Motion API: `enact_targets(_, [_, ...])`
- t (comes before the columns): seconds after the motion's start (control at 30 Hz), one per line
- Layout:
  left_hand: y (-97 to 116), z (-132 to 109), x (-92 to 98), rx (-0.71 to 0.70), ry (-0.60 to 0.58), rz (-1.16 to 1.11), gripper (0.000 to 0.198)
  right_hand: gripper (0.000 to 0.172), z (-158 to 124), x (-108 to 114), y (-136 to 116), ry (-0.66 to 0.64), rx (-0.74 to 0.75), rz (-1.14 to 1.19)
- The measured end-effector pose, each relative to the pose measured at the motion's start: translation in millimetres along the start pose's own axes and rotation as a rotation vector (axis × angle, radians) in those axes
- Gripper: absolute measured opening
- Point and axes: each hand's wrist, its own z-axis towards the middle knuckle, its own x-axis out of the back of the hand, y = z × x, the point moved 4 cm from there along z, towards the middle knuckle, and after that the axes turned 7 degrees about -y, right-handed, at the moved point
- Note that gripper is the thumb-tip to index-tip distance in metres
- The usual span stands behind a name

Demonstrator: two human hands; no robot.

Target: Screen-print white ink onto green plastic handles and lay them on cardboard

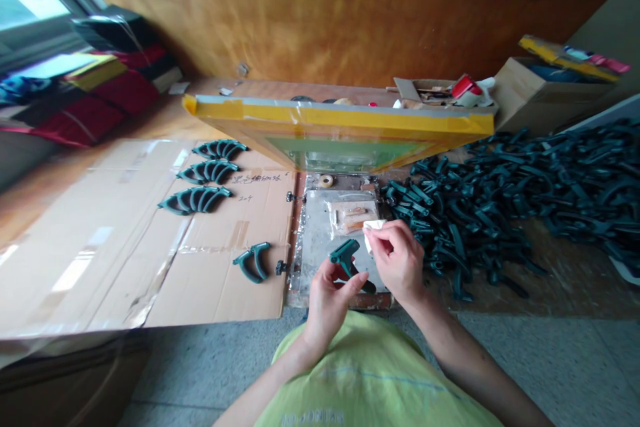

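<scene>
Over the near edge of the desk (pixel 165 123), the left hand (pixel 327 290) pinches a green handle (pixel 344 253), its grip slanting nearward and right, while the right hand (pixel 400 257), just right of it, pinches a white cloth (pixel 371 229).

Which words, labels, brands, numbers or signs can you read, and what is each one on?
"20", then perhaps a 4: handwritten on the cardboard.
Longer handwriting above it: too small and blurred to read.
Letters on the lime shirt, at the picture's bottom edge: too blurred to read.
Dark green part in the left hand: no readable text.
</scene>
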Motion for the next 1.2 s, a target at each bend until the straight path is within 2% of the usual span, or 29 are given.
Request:
enact_targets(0.1, [0.3,0.9,-0.7,-0.039,0.024,0.041,0.024,0.011,-4.4,-3.1,-17.9,-0.041,0.096,0.036])
enact_targets(0.17, [0.2,0.2,-2.1,-0.055,0.028,0.076,0.023,0.013,-4.8,-10.0,-16.9,-0.065,0.124,0.006])
enact_targets(0.27, [-1.6,-0.4,-6.0,-0.032,-0.010,0.113,0.025,0.017,1.6,-11.4,9.9,-0.046,0.044,-0.084])
enact_targets(0.37, [-2.5,1.9,-11.5,-0.006,-0.058,0.092,0.033,0.017,7.0,3.6,29.3,0.004,-0.038,-0.069])
enact_targets(0.47, [-1.9,5.5,-16.7,-0.029,-0.052,0.113,0.029,0.011,3.3,15.9,14.6,0.023,0.006,0.014])
enact_targets(0.53, [-1.3,6.7,-20.6,-0.069,-0.040,0.155,0.024,0.011,-2.0,12.7,-0.1,-0.025,0.083,0.039])
enact_targets(0.6, [-0.8,6.7,-24.3,-0.105,-0.029,0.211,0.023,0.014,-5.4,4.6,-1.6,-0.061,0.127,0.006])
enact_targets(0.7, [-1.3,7.0,-30.1,-0.076,-0.049,0.235,0.027,0.019,-3.1,0.8,24.6,-0.016,0.073,-0.106])
enact_targets(0.8, [-0.4,9.8,-35.1,-0.019,-0.072,0.152,0.033,0.017,1.6,13.7,48.0,0.057,-0.004,-0.092])
enact_targets(0.9, [1.9,13.0,-39.6,0.012,-0.067,0.072,0.034,0.012,0.6,25.8,41.2,0.064,0.027,-0.012])
enact_targets(1.0, [5.0,12.0,-44.5,0.022,-0.053,0.053,0.031,0.014,-4.0,24.1,30.9,0.009,0.137,-0.065])
enact_targets(1.1, [8.2,8.2,-53.4,0.063,-0.108,-0.028,0.032,0.019,-5.6,21.4,47.9,-0.003,0.165,-0.207])
enact_targets(1.2, [9.9,7.2,-63.4,0.136,-0.152,-0.163,0.042,0.021,-3.6,32.9,71.8,0.038,0.107,-0.253])
